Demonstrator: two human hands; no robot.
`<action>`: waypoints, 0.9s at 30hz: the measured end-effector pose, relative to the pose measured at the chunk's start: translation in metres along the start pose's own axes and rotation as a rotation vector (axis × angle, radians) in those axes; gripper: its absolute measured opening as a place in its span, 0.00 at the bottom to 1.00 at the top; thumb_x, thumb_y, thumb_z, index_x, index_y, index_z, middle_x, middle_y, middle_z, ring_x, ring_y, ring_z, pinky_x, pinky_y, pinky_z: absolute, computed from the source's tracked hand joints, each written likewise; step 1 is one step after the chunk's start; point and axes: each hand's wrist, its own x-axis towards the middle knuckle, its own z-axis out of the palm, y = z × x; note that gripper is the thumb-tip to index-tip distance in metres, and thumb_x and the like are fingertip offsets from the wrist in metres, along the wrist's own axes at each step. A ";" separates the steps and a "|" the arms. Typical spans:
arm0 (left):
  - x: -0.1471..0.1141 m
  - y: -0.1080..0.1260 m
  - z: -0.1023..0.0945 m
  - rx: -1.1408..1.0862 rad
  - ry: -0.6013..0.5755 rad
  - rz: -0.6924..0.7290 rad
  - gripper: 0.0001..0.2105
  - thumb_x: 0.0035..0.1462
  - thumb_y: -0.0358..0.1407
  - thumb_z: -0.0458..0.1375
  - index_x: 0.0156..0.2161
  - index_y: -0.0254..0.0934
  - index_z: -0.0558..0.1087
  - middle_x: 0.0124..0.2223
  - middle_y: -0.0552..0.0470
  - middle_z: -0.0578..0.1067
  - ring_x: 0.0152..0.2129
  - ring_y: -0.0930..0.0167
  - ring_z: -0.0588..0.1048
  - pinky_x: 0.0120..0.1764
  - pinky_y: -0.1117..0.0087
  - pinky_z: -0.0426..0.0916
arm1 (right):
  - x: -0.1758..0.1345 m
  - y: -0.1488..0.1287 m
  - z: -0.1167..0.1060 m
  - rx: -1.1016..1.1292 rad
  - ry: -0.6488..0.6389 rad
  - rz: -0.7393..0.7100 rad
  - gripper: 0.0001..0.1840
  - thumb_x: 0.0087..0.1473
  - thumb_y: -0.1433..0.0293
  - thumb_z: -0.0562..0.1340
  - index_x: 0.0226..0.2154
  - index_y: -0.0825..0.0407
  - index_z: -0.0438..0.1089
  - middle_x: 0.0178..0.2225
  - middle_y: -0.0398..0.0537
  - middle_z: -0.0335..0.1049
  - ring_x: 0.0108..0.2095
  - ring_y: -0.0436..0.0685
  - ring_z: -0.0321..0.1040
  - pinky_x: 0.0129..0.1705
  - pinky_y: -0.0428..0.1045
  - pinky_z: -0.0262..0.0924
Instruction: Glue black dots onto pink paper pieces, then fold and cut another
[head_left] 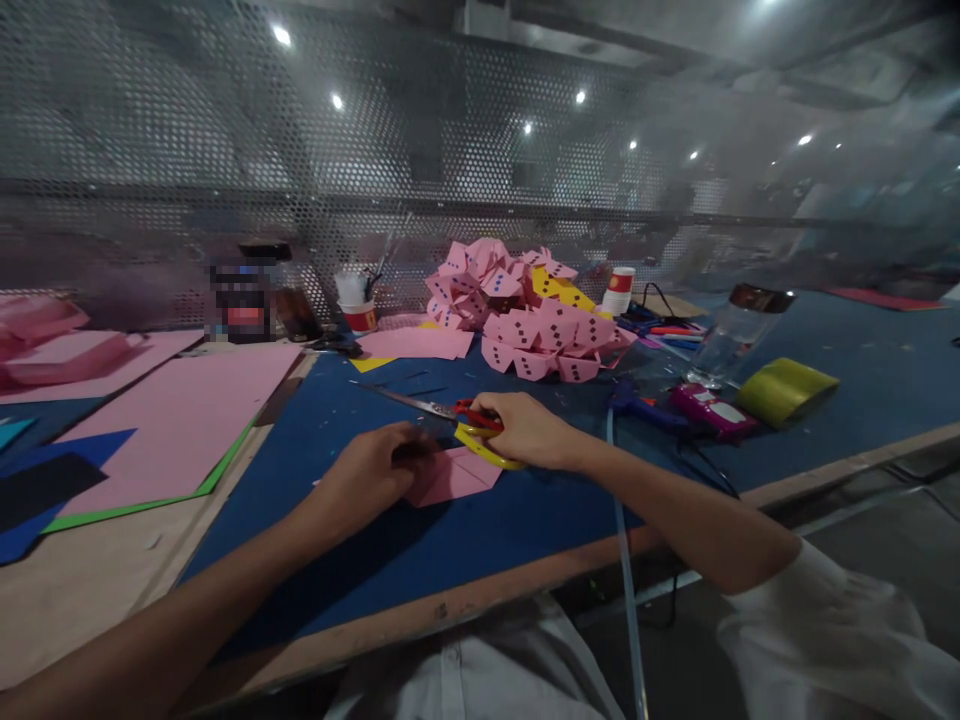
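My right hand [525, 430] is closed around a pair of scissors [480, 445] with red and yellow handles. The blades point left above the blue tabletop. Below the scissors lies a small piece of pink paper [457, 478] with fold lines. At its left edge my left hand [382, 465] has its fingers curled onto the paper; the fingertips are partly hidden. Behind both hands stands a pile of folded pink paper shapes [555, 335] with dark dots, one yellow piece [559, 290] among them.
Left are pink sheets [187, 400] over green and blue ones. Paper cups [358, 312] holding tools stand at the back. A blue glue gun [645, 405], magenta device [712, 412], yellow tape roll [787, 392] and glass bottle [731, 335] are right. A glue stick hangs over the front edge.
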 end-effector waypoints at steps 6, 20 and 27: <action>0.002 0.000 -0.011 0.028 0.045 -0.046 0.11 0.54 0.39 0.57 0.38 0.39 0.80 0.36 0.49 0.84 0.34 0.59 0.81 0.37 0.65 0.71 | 0.001 0.003 -0.006 0.117 0.213 -0.055 0.08 0.53 0.69 0.66 0.39 0.50 0.72 0.36 0.45 0.78 0.36 0.56 0.73 0.35 0.47 0.60; 0.011 -0.005 -0.041 -0.335 0.318 -0.127 0.19 0.49 0.48 0.69 0.41 0.37 0.75 0.33 0.50 0.82 0.29 0.66 0.78 0.32 0.70 0.66 | -0.011 -0.001 -0.025 0.330 0.241 -0.075 0.08 0.58 0.65 0.63 0.40 0.51 0.69 0.29 0.41 0.68 0.27 0.51 0.63 0.30 0.47 0.58; 0.011 0.000 -0.046 -0.436 0.421 -0.102 0.16 0.48 0.46 0.70 0.36 0.37 0.75 0.40 0.48 0.83 0.39 0.64 0.79 0.40 0.69 0.70 | -0.014 -0.004 -0.023 0.063 0.032 -0.074 0.14 0.60 0.59 0.63 0.32 0.52 0.66 0.28 0.40 0.65 0.28 0.51 0.60 0.31 0.47 0.49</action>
